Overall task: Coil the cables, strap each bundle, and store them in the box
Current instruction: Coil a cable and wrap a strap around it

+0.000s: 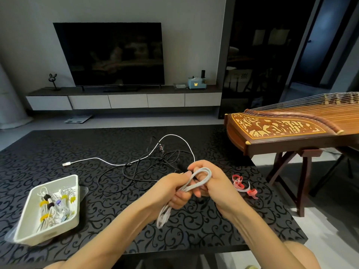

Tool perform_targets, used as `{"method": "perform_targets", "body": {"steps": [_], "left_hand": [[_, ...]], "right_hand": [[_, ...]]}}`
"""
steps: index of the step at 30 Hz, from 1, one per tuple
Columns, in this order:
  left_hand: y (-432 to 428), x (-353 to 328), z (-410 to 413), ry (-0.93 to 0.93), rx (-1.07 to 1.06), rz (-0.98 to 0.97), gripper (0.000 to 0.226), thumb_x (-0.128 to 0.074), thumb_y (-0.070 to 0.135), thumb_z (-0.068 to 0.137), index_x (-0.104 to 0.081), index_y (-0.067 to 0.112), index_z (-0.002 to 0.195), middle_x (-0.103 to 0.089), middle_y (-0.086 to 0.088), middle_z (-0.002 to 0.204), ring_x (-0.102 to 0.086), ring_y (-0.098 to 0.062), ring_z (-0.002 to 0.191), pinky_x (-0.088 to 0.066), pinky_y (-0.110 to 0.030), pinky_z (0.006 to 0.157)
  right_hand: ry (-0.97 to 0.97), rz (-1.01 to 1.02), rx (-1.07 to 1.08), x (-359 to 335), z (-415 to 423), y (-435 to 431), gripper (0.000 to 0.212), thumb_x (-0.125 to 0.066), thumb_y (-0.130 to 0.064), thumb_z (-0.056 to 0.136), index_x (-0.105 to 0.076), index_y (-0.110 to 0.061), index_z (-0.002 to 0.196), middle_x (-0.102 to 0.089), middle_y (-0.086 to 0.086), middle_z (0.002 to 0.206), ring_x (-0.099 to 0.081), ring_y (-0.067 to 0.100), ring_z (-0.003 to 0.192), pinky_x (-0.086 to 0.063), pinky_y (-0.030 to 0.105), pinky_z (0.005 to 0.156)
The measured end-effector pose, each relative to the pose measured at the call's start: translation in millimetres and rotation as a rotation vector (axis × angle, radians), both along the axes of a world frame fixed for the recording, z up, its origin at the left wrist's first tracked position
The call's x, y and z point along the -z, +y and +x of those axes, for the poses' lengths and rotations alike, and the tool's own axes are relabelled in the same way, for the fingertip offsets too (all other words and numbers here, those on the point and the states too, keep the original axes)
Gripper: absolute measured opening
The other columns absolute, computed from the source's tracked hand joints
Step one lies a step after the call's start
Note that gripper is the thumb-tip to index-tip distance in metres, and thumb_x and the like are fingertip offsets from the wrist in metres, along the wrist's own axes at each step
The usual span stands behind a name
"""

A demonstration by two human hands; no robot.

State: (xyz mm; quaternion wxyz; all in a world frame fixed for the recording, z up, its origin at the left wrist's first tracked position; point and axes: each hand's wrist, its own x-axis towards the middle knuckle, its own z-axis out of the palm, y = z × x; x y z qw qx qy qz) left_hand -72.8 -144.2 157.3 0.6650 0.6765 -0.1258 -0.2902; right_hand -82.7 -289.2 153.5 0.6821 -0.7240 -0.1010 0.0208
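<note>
Both hands are meeting over the middle of the black patterned table (48, 152), and the white cable (209, 174) is sitting right between them. The left hand (179, 193) is curling its fingers round the gathered loops at the waist, and the lower loops are dangling free below the fist toward six o'clock. The right hand (215, 183) is wrapping over the top bend of the coil, fingers closed on it. The loose tail appears to be running off toward twelve o'clock, arcing across the table and finishing at a plug (66, 164) out at nine o'clock.

I'm reading this cable as light, limp and a little springy. The loops are going to want to fan open the second the pinch slackens. The waist, where all the strands are lying together, looks like the place to hold it and to strap it. The jacket looks matte, so it probably isn't slippery.

The straps (242, 186), red and pale, are waiting just beside the right hand at three o'clock. A tangle of black cables (165, 158) is lying at eleven o'clock. The box (50, 232) is sitting at eight o'clock, already holding bundles banded in yellow, black and purple.

No brand, label or lettering is showing clearly enough to read.
</note>
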Motion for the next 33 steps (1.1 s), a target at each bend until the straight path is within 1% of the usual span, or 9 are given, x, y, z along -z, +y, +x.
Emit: {"method": "perform_targets", "body": {"steps": [4,8,11,16,20,24,29,31,33], "left_hand": [[0.7,4.8,0.9,-0.03,-0.155,-0.014,0.025,-0.047,0.03,0.096,-0.044,0.011,0.08,-0.036,0.002,0.048,-0.026,-0.005,0.036,-0.019,-0.015,0.035],[-7.3,8.7,-2.7,-0.158,-0.384,-0.074,0.016,-0.06,0.021,0.092,-0.057,0.007,0.083,-0.047,-0.011,0.058,-0.039,-0.011,0.043,-0.029,-0.017,0.04],[-14.7,10.3,-2.9,-0.224,-0.483,-0.093,0.014,-0.062,0.019,0.09,-0.064,0.007,0.082,-0.048,-0.007,0.051,-0.04,-0.012,0.044,-0.029,-0.018,0.042],[-8.3,11.2,10.8,-0.312,-0.636,-0.04,0.011,-0.061,0.019,0.091,-0.061,0.009,0.086,-0.046,-0.002,0.044,-0.036,-0.012,0.041,-0.026,-0.02,0.042],[-0.1,16.6,15.1,-0.469,-0.622,0.064,0.013,-0.062,0.019,0.09,-0.06,0.012,0.08,-0.048,-0.003,0.042,-0.035,-0.015,0.044,-0.027,-0.02,0.043],[-2.1,20.8,11.0,-0.638,-0.513,0.204,0.016,-0.057,0.019,0.093,-0.054,0.011,0.08,-0.047,-0.004,0.041,-0.035,-0.011,0.039,-0.03,-0.02,0.046],[-0.3,23.5,12.9,-0.757,-0.42,0.329,0.022,-0.05,0.026,0.096,-0.041,0.026,0.076,-0.036,-0.002,0.046,-0.032,-0.017,0.046,-0.029,-0.035,0.051],[0.0,22.6,12.3,-0.784,-0.396,0.348,0.021,-0.048,0.028,0.097,-0.041,0.029,0.077,-0.035,0.002,0.048,-0.033,-0.016,0.048,-0.029,-0.036,0.051],[-1.2,22.6,11.1,-0.83,-0.374,0.375,0.023,-0.046,0.029,0.098,-0.04,0.034,0.076,-0.034,0.005,0.049,-0.033,-0.016,0.05,-0.031,-0.037,0.052]], "right_hand": [[0.002,0.041,0.058,9.8,-0.6,1.3,0.014,-0.039,-0.003,0.096,-0.052,-0.005,0.09,-0.039,-0.006,0.057,-0.031,0.006,0.05,-0.026,0.021,0.049],[0.036,0.2,0.119,15.1,-4.6,9.0,0.02,-0.038,0.0,0.095,-0.05,-0.012,0.084,-0.04,-0.005,0.056,-0.03,0.007,0.048,-0.026,0.02,0.048],[0.045,0.224,0.126,15.8,-4.9,11.0,0.015,-0.038,-0.003,0.097,-0.05,-0.011,0.094,-0.044,0.009,0.062,-0.032,0.009,0.049,-0.028,0.02,0.047],[0.078,0.201,0.116,17.9,-16.2,-2.6,0.008,-0.045,-0.007,0.098,-0.047,-0.008,0.106,-0.056,0.007,0.061,-0.047,0.016,0.049,-0.036,0.025,0.044],[-0.038,0.209,0.072,12.6,-31.0,-17.5,0.001,-0.055,0.004,0.09,-0.055,0.003,0.091,-0.066,0.013,0.068,-0.063,0.026,0.058,-0.052,0.027,0.055],[-0.058,0.203,-0.072,-1.0,-25.5,-26.4,0.023,-0.057,0.013,0.084,-0.059,0.004,0.104,-0.07,0.02,0.09,-0.071,0.028,0.082,-0.056,0.027,0.072],[-0.043,0.117,-0.171,-9.5,-13.8,-37.9,0.032,-0.065,-0.003,0.084,-0.058,-0.001,0.115,-0.07,0.019,0.099,-0.07,0.029,0.089,-0.055,0.028,0.076],[-0.027,0.155,-0.159,-11.9,-12.3,-36.7,0.023,-0.058,-0.004,0.088,-0.06,0.003,0.11,-0.07,0.019,0.092,-0.07,0.028,0.082,-0.056,0.027,0.072],[-0.059,0.101,-0.041,-11.4,-10.3,-32.8,0.021,-0.047,-0.009,0.096,-0.065,0.002,0.097,-0.068,0.009,0.074,-0.064,0.018,0.062,-0.051,0.023,0.056]]}}
